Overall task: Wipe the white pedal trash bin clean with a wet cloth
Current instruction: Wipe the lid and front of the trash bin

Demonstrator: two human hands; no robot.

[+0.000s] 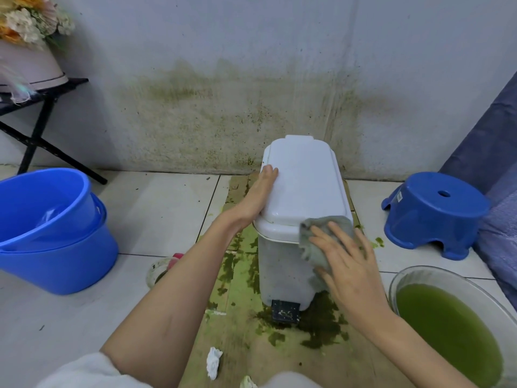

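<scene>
The white pedal bin (302, 208) stands on the stained floor against the wall; the left hand (258, 191) steadies its lid with straight fingers, while the right hand (347, 264) presses the grey cloth (321, 239) flat under spread fingers against the upper front corner. The lid looks clean, but the front wall below the fingers looks speckled, so I judge wiping well under way, not finished. No writing is legible; the label on the blue stool (433, 211) is too small.

I face a grey wall (251, 79) streaked with green stains — white floor tiles (162, 208) below, smeared green.
</scene>
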